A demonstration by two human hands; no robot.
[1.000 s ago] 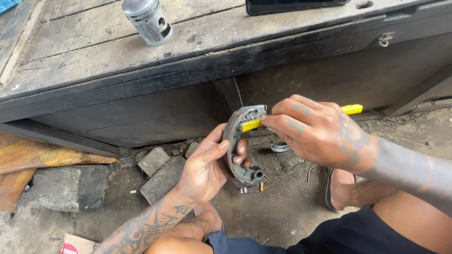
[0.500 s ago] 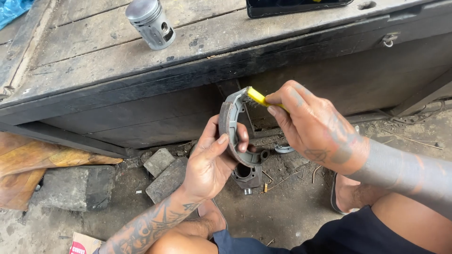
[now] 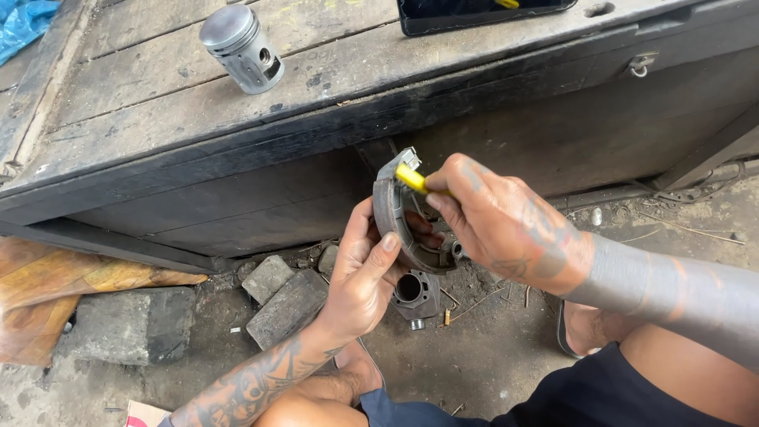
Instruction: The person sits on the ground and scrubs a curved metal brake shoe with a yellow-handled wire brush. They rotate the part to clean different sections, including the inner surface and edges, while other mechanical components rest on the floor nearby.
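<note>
My left hand (image 3: 365,278) grips a curved grey brake shoe (image 3: 393,212), held upright in front of the dark wooden workbench (image 3: 332,111). My right hand (image 3: 506,225) holds a tool with a yellow handle (image 3: 412,179), its tip pressed against the upper end of the shoe. Most of the tool is hidden inside my fist. Both forearms are tattooed.
A metal piston (image 3: 241,47) stands on the bench top, with a black tray (image 3: 482,12) at its back edge. On the dirt floor lie a small metal cylinder part (image 3: 414,294), stone blocks (image 3: 286,304), a wooden board (image 3: 71,285) and a sandal (image 3: 573,332).
The brake shoe has been raised and turned upright. My right hand has moved left and up, and far less of the yellow handle shows than a second ago.
</note>
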